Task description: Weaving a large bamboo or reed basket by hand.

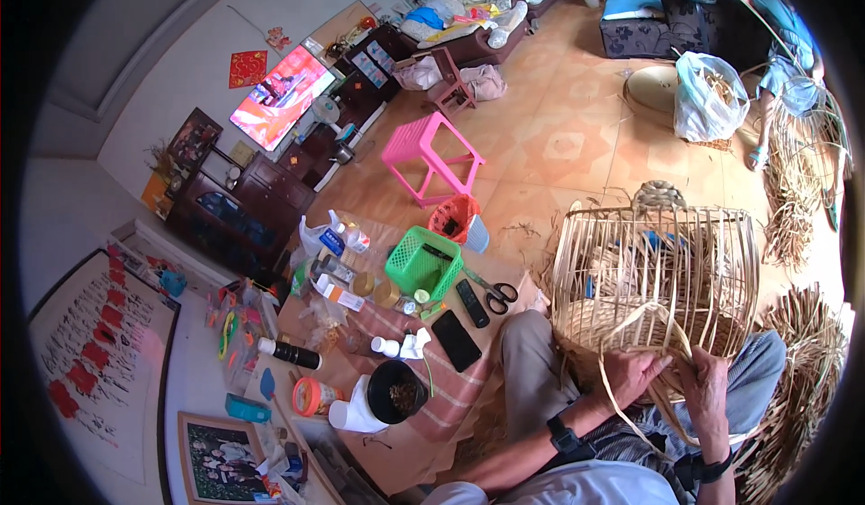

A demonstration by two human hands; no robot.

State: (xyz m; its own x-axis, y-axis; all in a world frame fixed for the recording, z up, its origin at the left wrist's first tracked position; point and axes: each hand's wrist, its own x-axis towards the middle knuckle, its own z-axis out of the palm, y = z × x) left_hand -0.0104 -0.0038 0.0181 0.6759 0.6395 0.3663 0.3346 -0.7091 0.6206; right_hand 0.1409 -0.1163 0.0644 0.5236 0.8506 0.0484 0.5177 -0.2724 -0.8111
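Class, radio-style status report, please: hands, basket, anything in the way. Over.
Left hand, right hand: both gripping pale plant strips. Openwork woven basket just beyond them. Dried stalks heaped off to the right, clear of the hands.

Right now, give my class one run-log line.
left hand: holding pale strips; right hand: holding pale strips; openwork basket: beyond both hands

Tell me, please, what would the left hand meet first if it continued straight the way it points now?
The left hand would probably first meet the pale strips between the two hands, then the right hand; depth there is hard to judge.
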